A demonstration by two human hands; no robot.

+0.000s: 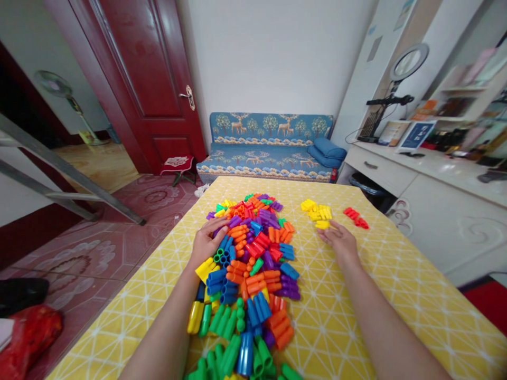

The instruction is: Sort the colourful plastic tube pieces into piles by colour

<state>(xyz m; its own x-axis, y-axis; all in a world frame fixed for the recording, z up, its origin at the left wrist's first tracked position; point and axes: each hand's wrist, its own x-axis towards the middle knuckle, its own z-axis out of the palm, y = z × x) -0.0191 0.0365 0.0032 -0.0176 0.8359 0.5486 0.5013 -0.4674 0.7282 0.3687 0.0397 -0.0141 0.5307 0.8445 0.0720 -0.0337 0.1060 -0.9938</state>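
A long heap of plastic toy building blocks (259,245), with tube-like and rounded ends, lies down the middle of the table in orange, blue, green, purple, red and yellow. My left hand (209,238) rests at the heap's left side, fingers stretched over purple and orange blocks, gripping nothing that I can see. To the right of the heap, my right hand (341,241) pinches a yellow toy block (322,225) at the near edge of a small yellow group (317,210). Farther right, a few red blocks (356,217) lie together.
A yellow patterned cloth (325,316) covers the table. Beyond its far edge stands a blue sofa (269,153). At the right is a white dresser (447,184) bearing a ring light (410,62). A metal ladder (71,177) and a small stool (178,164) stand to the left.
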